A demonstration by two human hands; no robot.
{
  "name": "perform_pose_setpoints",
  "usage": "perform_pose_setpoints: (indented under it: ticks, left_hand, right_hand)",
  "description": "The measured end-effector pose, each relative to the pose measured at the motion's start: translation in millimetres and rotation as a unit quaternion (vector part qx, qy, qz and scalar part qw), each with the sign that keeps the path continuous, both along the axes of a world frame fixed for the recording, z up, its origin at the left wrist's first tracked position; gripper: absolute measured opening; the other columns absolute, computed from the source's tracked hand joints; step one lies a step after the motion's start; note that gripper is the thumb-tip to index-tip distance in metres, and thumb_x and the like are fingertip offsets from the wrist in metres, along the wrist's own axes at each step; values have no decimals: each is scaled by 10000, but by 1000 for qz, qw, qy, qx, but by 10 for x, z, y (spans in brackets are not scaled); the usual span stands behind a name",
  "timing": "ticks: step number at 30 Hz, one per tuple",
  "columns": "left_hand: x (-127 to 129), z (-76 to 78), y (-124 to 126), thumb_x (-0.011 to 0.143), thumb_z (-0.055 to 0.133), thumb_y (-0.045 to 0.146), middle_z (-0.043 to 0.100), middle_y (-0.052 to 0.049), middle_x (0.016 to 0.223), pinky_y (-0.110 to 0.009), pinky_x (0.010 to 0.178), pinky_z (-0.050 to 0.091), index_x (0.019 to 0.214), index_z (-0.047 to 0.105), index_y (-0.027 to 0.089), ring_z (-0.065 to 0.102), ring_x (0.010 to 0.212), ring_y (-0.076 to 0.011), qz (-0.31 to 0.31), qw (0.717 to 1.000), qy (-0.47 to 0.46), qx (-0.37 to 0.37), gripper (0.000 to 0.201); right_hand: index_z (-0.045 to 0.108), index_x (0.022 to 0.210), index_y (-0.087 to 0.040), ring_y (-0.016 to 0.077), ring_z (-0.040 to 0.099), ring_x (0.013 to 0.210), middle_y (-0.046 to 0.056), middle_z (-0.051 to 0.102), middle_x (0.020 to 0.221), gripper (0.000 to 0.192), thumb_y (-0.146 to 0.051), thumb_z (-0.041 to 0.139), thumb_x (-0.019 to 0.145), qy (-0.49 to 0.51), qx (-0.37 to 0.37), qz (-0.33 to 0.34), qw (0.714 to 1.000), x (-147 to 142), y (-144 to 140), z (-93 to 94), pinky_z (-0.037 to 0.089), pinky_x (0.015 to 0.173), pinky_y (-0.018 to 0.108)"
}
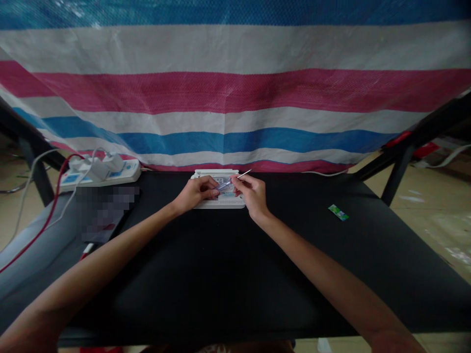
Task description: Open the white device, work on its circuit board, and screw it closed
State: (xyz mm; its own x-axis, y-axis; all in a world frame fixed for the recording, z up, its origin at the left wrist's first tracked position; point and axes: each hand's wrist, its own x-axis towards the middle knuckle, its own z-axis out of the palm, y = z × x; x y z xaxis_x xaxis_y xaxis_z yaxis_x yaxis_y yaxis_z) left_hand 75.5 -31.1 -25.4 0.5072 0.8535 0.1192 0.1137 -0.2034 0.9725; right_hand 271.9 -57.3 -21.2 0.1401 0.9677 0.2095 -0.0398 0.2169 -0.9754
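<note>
A small white device [220, 197] with rows of keys lies flat on the black table [235, 274], at its far middle. My left hand [196, 192] rests on the device's left part, fingers curled over it. My right hand [250, 192] pinches a thin pointed tool [235, 179] with a clear bluish handle and a metal tip. The tool lies slanted across the gap between both hands, above the device, and my left fingertips meet its lower end.
A white power strip [101, 172] with plugs, white and red cables sits at the back left. A dark flat object [105, 215] lies in front of it. A small green packet [338, 212] lies to the right. A striped tarp [235, 93] hangs behind.
</note>
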Motion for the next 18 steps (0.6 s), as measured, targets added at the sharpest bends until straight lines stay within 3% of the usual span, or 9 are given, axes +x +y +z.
perform_pose_setpoints:
  ticks: [11, 18]
  left_hand:
    - [-9, -39, 7, 753, 774, 415, 739, -61, 793, -299, 676, 578, 886, 679, 141, 683, 681, -155, 5, 1000, 4, -3, 319]
    - [13, -4, -13, 703, 809, 481, 701, -42, 722, -245, 580, 531, 841, 701, 130, 636, 602, -131, 35, 999, 15, 26, 392]
  right_hand:
    - [770, 801, -163, 143, 549, 576, 33, 624, 668, 369, -514, 745, 691, -1, -12, 23, 1000, 3, 27, 13, 449, 423, 233]
    - [762, 783, -148, 129, 516, 551, 9, 575, 591, 374, -514, 731, 710, 9, -10, 34, 999, 14, 50, 18, 433, 427, 220]
